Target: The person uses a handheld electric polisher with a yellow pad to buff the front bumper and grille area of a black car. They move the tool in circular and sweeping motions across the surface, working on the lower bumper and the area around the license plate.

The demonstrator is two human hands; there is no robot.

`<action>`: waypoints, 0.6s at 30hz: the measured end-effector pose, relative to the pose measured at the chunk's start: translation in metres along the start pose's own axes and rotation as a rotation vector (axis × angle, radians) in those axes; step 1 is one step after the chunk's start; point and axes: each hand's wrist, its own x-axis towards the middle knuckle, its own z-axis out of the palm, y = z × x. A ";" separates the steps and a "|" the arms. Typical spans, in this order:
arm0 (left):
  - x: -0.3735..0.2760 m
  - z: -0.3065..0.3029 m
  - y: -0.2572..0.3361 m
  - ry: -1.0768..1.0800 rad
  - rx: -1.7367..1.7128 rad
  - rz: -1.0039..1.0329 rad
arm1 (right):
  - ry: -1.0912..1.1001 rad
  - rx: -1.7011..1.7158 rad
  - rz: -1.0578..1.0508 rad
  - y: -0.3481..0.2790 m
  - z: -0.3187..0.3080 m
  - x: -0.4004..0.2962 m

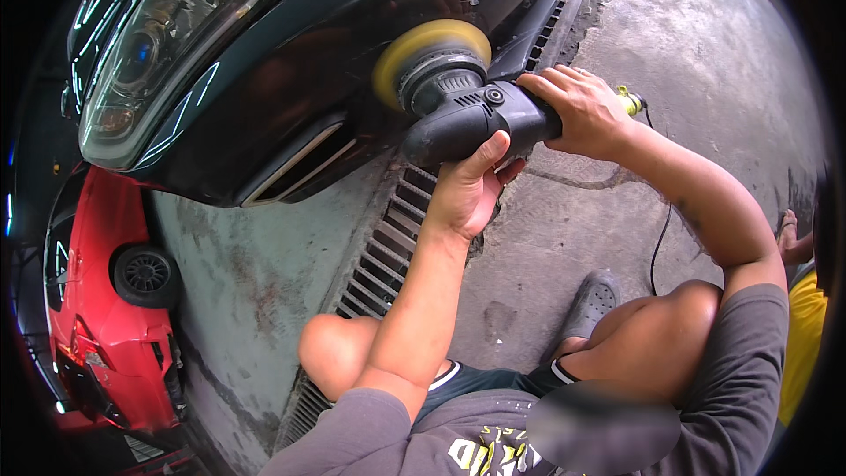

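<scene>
A black car polisher (462, 120) with a yellow foam pad (456, 28) is held in both hands. The pad's blurred rim looks to be spinning, and it lies against the glossy black front bumper (317, 59) of a car. My right hand (585, 109) wraps the polisher's rear body from above, with a ring on one finger. Beneath the front of the body, my left hand (468, 195) supports it, thumb up along the near side and some fingers hidden. A yellow-green cord end (631, 102) shows past my right hand, with a black cable (654, 251) hanging down to the floor.
The car's headlight (139, 59) and a bumper vent (297, 168) are at upper left. A metal drain grate (380, 254) crosses the concrete floor (251, 277) below. A red car (112, 264) stands at far left. Another person in yellow (803, 317) is at the right edge.
</scene>
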 end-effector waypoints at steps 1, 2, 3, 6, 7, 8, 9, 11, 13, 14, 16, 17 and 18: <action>-0.003 0.002 0.004 0.011 0.013 0.018 | 0.010 0.024 -0.019 0.000 0.001 0.004; -0.006 0.004 0.007 0.022 0.027 0.037 | 0.020 0.049 -0.039 0.001 0.003 0.008; -0.010 0.006 0.009 0.061 0.038 0.056 | 0.026 0.073 -0.057 0.000 0.004 0.012; -0.022 0.006 0.013 0.156 0.072 0.113 | -0.024 0.202 -0.120 -0.006 0.010 0.029; -0.027 0.004 0.013 0.181 0.066 0.120 | -0.042 0.237 -0.144 -0.009 0.013 0.034; -0.032 0.002 0.014 0.206 0.061 0.127 | -0.029 0.253 -0.166 -0.013 0.019 0.038; -0.036 0.000 0.013 0.224 0.050 0.130 | -0.047 0.259 -0.183 -0.016 0.019 0.041; -0.037 -0.001 0.014 0.240 0.068 0.134 | -0.077 0.257 -0.172 -0.019 0.021 0.043; -0.040 -0.002 0.019 0.253 0.081 0.160 | -0.061 0.256 -0.183 -0.021 0.021 0.047; -0.039 0.000 0.019 0.241 0.082 0.153 | -0.055 0.254 -0.186 -0.021 0.020 0.047; -0.034 0.006 0.018 0.217 0.076 0.147 | -0.038 0.238 -0.161 -0.015 0.016 0.044; -0.030 0.010 0.017 0.203 0.071 0.143 | -0.031 0.229 -0.147 -0.010 0.014 0.040; -0.024 0.011 0.014 0.186 0.074 0.144 | -0.005 0.234 -0.145 -0.004 0.015 0.036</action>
